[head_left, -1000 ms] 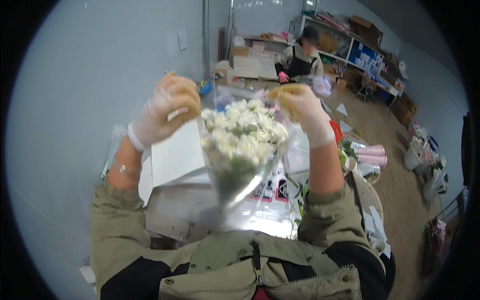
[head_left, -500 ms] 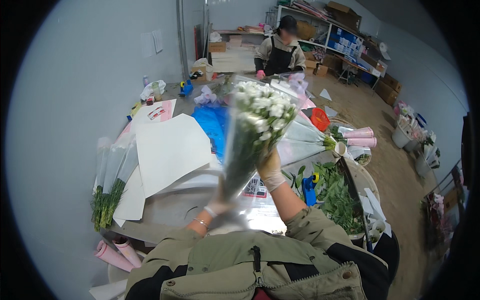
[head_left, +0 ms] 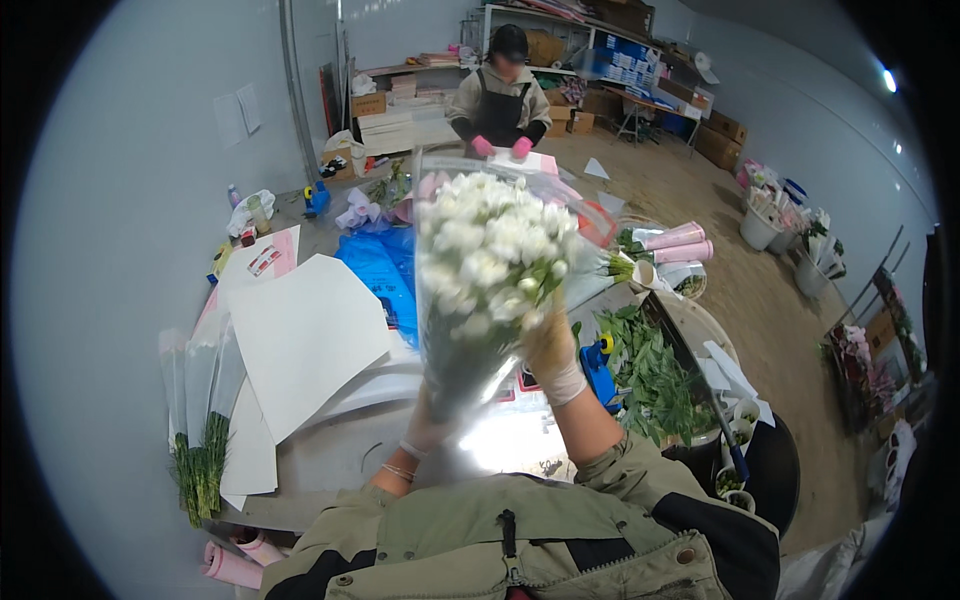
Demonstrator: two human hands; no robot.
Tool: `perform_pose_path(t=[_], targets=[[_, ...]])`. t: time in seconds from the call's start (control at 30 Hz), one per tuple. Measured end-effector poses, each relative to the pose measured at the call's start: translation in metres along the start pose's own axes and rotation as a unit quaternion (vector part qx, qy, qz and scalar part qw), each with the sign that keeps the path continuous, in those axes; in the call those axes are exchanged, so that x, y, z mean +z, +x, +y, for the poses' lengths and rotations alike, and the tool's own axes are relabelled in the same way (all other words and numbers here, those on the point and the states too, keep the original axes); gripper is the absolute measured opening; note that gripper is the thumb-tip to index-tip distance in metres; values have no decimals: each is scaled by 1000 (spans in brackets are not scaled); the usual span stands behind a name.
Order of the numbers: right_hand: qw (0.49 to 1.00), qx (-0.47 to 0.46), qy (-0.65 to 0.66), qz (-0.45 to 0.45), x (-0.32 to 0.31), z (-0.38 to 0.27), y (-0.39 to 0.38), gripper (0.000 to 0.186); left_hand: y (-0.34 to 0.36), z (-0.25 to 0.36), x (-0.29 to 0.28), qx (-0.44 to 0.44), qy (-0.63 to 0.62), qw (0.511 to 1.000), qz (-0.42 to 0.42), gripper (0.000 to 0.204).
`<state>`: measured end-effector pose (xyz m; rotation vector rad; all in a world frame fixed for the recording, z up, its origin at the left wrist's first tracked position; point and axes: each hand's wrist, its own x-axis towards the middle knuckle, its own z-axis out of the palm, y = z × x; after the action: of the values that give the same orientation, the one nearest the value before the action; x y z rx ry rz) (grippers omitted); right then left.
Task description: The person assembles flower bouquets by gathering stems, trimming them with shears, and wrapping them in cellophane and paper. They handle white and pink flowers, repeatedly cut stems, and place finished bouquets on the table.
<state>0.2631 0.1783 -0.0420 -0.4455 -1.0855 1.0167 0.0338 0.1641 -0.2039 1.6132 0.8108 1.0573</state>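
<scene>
A person holds a bouquet (head_left: 495,250) of white flowers, in a clear wrap (head_left: 445,340), above a table (head_left: 335,468), right hand (head_left: 550,348) against its side, left hand (head_left: 426,412) low by the narrow end, apparently to steady blooms and stems together. Whether either hand's fingers are clamped, I can't tell (wrap and blur hide them). A red-and-white printed card (head_left: 263,262) lies leftward, its lettering unreadable from here.
</scene>
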Motion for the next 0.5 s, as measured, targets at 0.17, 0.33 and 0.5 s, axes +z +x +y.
perform_pose_path(t=[0.17,0.33,0.5], targets=[[997,12,60,38,-24,-2,-3,67,-7,9,-7,19,26,998,-63,91],[996,-52,68,23,12,-26,-11,85,-5,27,-9,-32,-21,996,-86,83],[994,-29,22,103,28,-24,-17,84,1,36,-15,15,-62,997,-32,70]])
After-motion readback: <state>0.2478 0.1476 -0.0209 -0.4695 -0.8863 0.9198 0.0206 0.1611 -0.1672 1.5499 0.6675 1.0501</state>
